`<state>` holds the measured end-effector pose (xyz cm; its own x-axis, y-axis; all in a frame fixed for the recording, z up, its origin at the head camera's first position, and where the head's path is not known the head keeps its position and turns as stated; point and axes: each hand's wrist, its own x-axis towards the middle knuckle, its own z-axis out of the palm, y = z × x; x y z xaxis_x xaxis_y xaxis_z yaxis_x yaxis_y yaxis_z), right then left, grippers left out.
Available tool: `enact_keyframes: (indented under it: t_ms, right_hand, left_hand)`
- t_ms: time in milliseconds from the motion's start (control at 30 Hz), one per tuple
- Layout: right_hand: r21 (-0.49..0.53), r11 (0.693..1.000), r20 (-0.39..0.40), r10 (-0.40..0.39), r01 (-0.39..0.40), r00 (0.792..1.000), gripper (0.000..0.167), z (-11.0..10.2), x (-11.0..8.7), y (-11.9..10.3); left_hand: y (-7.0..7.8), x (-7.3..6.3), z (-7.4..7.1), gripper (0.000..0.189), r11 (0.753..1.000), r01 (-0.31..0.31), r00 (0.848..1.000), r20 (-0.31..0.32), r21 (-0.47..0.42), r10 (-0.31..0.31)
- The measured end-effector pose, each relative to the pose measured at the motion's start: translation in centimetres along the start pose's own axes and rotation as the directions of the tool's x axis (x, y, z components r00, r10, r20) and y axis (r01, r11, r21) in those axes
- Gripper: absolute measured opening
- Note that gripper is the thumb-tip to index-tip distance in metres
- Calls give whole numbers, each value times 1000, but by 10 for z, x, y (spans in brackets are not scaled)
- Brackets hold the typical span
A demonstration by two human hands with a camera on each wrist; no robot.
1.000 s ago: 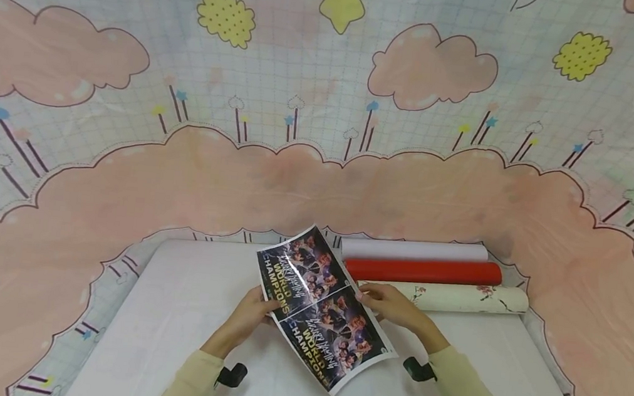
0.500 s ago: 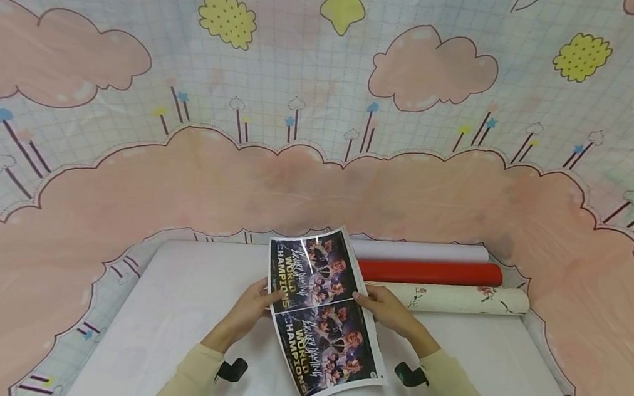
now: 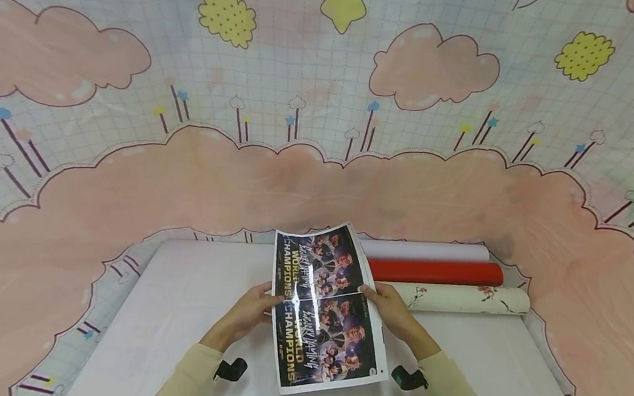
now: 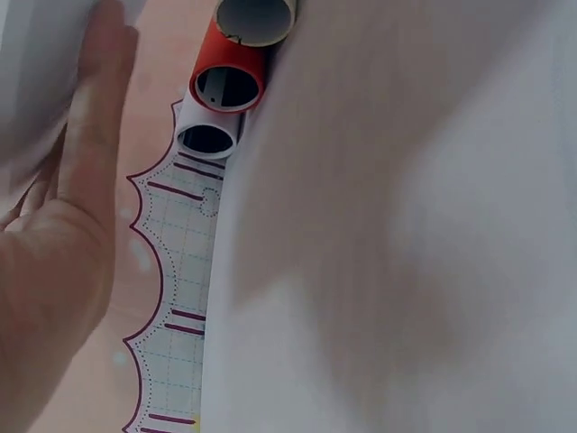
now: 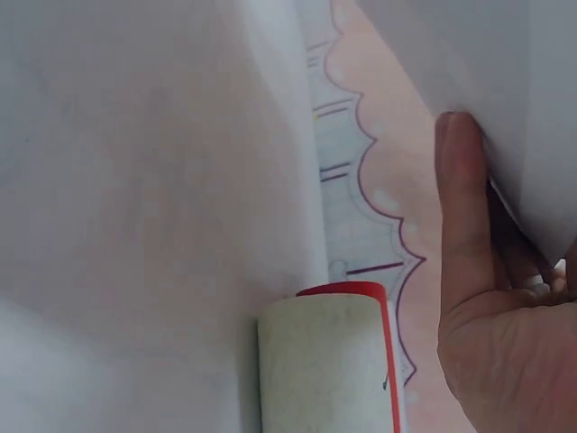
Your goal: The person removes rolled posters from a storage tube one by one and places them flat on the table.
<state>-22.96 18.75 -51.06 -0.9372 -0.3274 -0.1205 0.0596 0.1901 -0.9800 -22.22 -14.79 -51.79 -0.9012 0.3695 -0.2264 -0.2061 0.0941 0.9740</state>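
Note:
A glossy printed poster sheet [image 3: 334,325] is held up above the table, showing the same dark "World Champions" group picture twice, one above the other. My left hand [image 3: 250,310] grips its left edge near the middle, thumb on the printed face. On the opposite edge my right hand [image 3: 395,308] pinches the sheet, its thumb also in front. Both wrist views show the sheet's white back, with fingers of the left hand [image 4: 68,216] and the right hand [image 5: 491,280] against it. The sheet bows slightly, and a bright glare streak crosses the lettering.
At the back right of the white table [image 3: 184,287] lie three rolls side by side: a white roll [image 3: 431,252], a red roll [image 3: 441,272] and a cream roll with a flower print [image 3: 466,299]. Behind them hangs a cloud-patterned cloth [image 3: 295,183].
The poster sheet has turned from a strong slant to nearly upright, its lower end swinging left and then slightly back right. Both hands keep hold of its edges. The rolls have not moved.

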Motion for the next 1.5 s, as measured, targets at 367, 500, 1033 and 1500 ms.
enact_keyframes:
  t_ms: [367,500,1033,1500]
  right_hand:
    - [211,976,-78,78,-60,994,62,6,0,0]
    - [270,960,-74,101,-78,992,62,8,-1,1]
    - [326,945,-119,36,5,992,54,10,-3,3]
    - [304,949,257,-163,81,953,86,-8,-13,-4]
  left_hand:
    - [0,2,2,56,989,-50,996,-77,-138,40]
    - [0,3,5,65,973,-102,985,-154,-206,70]
    - [-2,1,8,56,954,-150,979,-172,-259,107]
    - [1,-5,-1,76,951,-154,988,-37,-270,150]
